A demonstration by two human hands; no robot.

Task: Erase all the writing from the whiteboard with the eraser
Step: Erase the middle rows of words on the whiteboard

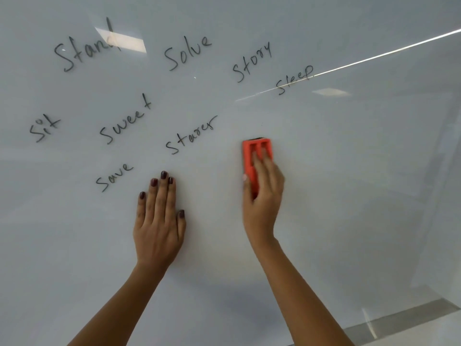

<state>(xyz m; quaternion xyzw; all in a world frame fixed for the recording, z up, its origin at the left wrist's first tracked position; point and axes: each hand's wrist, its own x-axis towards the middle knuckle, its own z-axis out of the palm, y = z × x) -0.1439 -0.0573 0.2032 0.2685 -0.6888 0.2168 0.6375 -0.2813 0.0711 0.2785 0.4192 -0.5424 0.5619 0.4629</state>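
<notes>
A glossy whiteboard (349, 171) fills the view. Several black handwritten words cover its upper left: "Stand" (84, 49), "Solve" (187, 52), "Story" (252, 61), "Sleep" (294, 79), "Sit" (45, 127), "Sweet" (126, 119), "Starer" (190, 134) and "Save" (113, 177). My right hand (263, 196) presses a red-orange eraser (257, 151) flat on the board, to the right of "Starer" and below "Sleep". My left hand (159, 221) lies flat on the board with fingers together, just below "Starer" and right of "Save".
The board's right and lower parts carry no writing. A grey ledge or floor strip (404, 323) shows at the bottom right corner. Light reflections (122, 39) streak the glossy surface at the top.
</notes>
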